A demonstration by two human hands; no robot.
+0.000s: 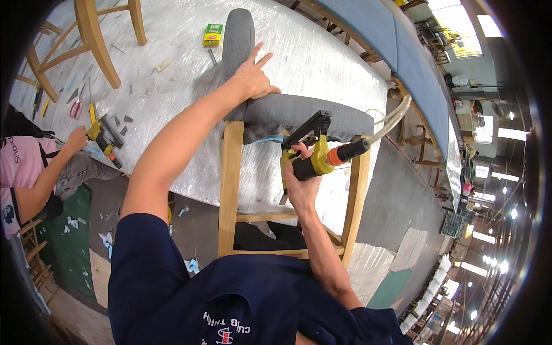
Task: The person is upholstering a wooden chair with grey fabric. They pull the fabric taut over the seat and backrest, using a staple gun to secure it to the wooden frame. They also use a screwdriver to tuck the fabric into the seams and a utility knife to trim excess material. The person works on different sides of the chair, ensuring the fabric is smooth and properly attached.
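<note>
A wooden-framed chair (231,172) with grey fabric upholstery (299,110) lies on a plastic-wrapped worktable (172,86). My left hand (253,75) presses down on the grey seat where it meets the backrest, two fingers raised. My right hand (302,181) grips a yellow and black pneumatic staple gun (313,152) with an orange fitting. Its nose sits against the underside edge of the seat. A clear air hose (394,118) runs from the gun to the right.
Another person (40,172) in a pink shirt sits at the left, one hand near a second yellow staple gun (103,135). A green and yellow box (213,34), red scissors (76,109) and a bare wooden chair frame (92,34) are on the table. Blue cushions (402,52) lie beyond.
</note>
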